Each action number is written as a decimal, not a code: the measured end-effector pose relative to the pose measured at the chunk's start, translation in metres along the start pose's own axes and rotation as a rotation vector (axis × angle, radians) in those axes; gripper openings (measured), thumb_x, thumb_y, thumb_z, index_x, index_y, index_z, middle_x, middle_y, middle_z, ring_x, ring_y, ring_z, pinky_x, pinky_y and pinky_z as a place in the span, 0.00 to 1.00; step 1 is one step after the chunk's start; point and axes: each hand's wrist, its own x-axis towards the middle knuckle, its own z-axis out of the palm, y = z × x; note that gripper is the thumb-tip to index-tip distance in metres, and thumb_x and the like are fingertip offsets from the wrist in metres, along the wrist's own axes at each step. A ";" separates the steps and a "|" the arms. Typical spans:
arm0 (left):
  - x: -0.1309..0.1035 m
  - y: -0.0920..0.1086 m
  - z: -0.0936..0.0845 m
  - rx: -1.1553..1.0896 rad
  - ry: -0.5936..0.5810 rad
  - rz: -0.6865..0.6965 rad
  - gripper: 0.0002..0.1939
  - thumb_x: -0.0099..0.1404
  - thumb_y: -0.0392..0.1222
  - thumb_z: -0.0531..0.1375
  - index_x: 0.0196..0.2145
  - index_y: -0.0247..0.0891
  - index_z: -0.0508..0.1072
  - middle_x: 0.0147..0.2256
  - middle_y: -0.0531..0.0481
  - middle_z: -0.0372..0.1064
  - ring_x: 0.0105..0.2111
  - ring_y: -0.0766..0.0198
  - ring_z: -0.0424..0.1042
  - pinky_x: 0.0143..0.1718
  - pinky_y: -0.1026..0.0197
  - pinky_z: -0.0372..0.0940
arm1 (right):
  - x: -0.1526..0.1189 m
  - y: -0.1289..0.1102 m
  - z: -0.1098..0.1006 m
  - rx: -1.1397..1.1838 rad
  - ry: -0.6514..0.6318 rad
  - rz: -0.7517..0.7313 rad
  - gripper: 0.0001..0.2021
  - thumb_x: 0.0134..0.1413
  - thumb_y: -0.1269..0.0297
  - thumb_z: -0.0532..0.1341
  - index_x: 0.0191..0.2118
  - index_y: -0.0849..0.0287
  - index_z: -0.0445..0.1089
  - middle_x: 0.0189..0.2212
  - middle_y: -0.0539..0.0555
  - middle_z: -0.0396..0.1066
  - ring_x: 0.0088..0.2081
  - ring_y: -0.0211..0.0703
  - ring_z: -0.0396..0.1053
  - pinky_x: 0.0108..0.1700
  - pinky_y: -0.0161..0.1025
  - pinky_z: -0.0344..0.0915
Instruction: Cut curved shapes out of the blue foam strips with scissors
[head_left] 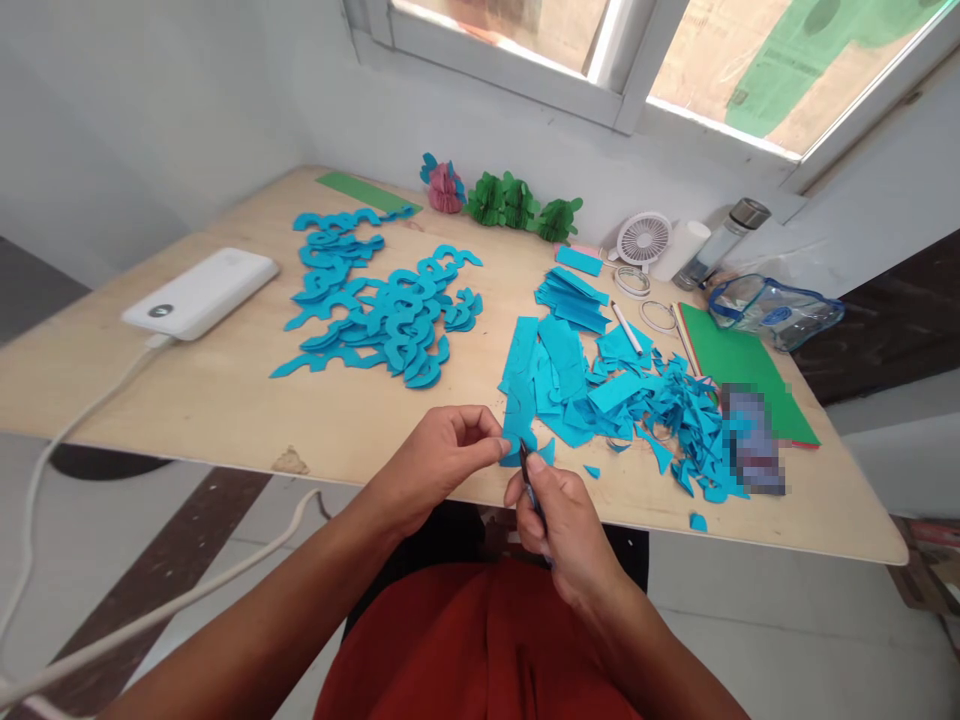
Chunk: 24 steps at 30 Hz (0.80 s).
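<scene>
At the table's front edge my left hand (pixel 457 455) is closed, thumb and forefinger pinching a small piece of blue paper (pixel 517 440). Close beside it on the right, my right hand (pixel 562 520) is wrapped round dark scissors (pixel 526 468), whose tip points up at the paper. Most of the scissors is hidden by the fingers. Just beyond both hands lie flat blue paper sheets (pixel 559 365) and a heap of blue scraps (pixel 679 405). To the left, wavy cut-out blue paper shapes (pixel 409 315) lie in overlapping piles.
A white power bank (pixel 201 293) with a cable lies at left. Pink and green paper ornaments (pixel 502 200) line the wall. At right are a small fan (pixel 643 238), a bottle (pixel 724 240), tape rolls (pixel 631 281), a marker (pixel 626 327), a clear pouch (pixel 776 310) and green sheets (pixel 765 370).
</scene>
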 end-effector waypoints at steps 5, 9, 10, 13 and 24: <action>-0.001 0.001 -0.001 -0.021 0.002 -0.002 0.09 0.48 0.42 0.64 0.17 0.38 0.68 0.18 0.57 0.62 0.22 0.68 0.60 0.26 0.64 0.56 | -0.001 0.000 0.001 0.004 0.003 0.017 0.23 0.51 0.44 0.60 0.22 0.62 0.67 0.08 0.40 0.51 0.11 0.27 0.40 0.14 0.30 0.36; -0.003 -0.001 0.000 -0.036 0.031 0.011 0.08 0.50 0.41 0.63 0.18 0.38 0.68 0.19 0.55 0.63 0.23 0.66 0.61 0.28 0.63 0.58 | -0.002 0.001 0.004 0.028 0.006 0.036 0.24 0.50 0.43 0.60 0.22 0.62 0.66 0.08 0.40 0.50 0.11 0.27 0.40 0.15 0.30 0.36; -0.003 -0.002 0.001 -0.043 0.044 0.016 0.09 0.50 0.41 0.63 0.18 0.38 0.68 0.19 0.55 0.63 0.23 0.66 0.61 0.28 0.63 0.58 | -0.002 0.001 0.005 0.040 0.007 0.034 0.23 0.50 0.43 0.60 0.22 0.62 0.66 0.08 0.40 0.50 0.11 0.27 0.40 0.15 0.30 0.36; -0.005 -0.006 0.006 -0.058 0.096 0.031 0.08 0.51 0.41 0.63 0.19 0.38 0.68 0.19 0.56 0.61 0.23 0.67 0.60 0.29 0.63 0.58 | -0.003 0.003 0.007 0.076 0.010 0.029 0.23 0.50 0.43 0.59 0.22 0.61 0.66 0.08 0.39 0.49 0.11 0.27 0.40 0.15 0.31 0.36; -0.010 -0.013 0.014 -0.072 0.170 0.061 0.08 0.52 0.40 0.62 0.19 0.37 0.68 0.20 0.55 0.62 0.24 0.67 0.60 0.29 0.64 0.58 | -0.002 0.005 0.009 0.100 -0.004 0.024 0.23 0.51 0.43 0.59 0.23 0.61 0.66 0.08 0.39 0.49 0.11 0.27 0.40 0.15 0.30 0.36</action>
